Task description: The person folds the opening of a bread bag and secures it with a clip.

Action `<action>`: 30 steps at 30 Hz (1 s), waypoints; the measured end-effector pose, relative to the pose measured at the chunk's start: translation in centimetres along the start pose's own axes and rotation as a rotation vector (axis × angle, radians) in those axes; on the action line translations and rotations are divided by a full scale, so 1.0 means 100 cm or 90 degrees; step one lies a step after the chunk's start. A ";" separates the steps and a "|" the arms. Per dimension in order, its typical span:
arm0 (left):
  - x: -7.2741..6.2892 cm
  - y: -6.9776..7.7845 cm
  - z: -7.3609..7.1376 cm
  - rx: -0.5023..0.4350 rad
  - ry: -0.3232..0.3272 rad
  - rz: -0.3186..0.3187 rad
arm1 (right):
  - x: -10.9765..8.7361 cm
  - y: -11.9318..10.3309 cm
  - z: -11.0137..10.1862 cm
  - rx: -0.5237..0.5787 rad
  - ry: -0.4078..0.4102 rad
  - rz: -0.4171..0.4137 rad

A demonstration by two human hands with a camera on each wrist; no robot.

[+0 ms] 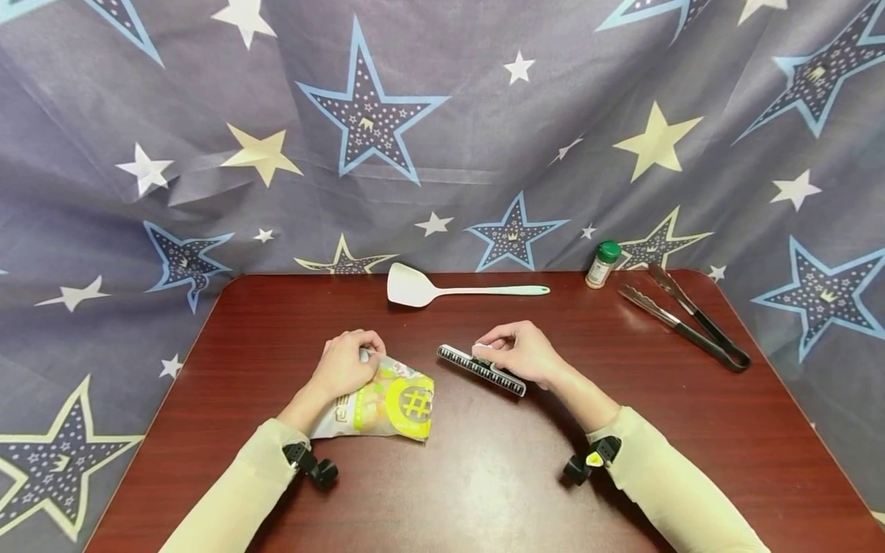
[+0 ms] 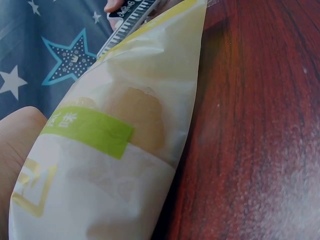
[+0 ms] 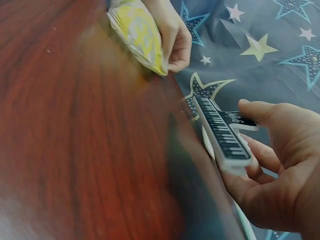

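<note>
One bag (image 1: pixel 390 405), one piano-patterned clip (image 1: pixel 482 371)

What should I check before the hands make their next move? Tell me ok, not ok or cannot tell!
1. Left hand grips the snack bag: ok.
2. Right hand pinches the piano-key clip: ok.
3. Clip is on the bag: not ok, the right wrist view shows them apart.
4. Bag's edge under the left fingers is flat: cannot tell, the hand hides it.
5. Spatula, tongs and green-capped shaker are clear of both hands: ok.
</note>
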State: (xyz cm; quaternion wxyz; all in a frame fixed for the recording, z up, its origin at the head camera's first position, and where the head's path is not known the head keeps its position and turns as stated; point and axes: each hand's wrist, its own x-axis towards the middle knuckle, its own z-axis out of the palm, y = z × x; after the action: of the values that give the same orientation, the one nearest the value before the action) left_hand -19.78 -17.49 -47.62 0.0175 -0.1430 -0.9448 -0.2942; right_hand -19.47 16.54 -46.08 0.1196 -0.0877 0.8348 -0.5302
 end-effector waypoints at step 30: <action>0.000 -0.002 0.002 -0.004 0.001 -0.006 | -0.002 0.000 0.042 0.096 -0.076 0.063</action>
State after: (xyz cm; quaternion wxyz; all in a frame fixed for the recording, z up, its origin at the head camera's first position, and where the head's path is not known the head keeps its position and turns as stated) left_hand -19.82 -17.51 -47.92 0.0166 -0.1383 -0.9446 -0.2972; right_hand -18.10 13.01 -47.80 0.2014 -0.0683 0.7872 -0.5789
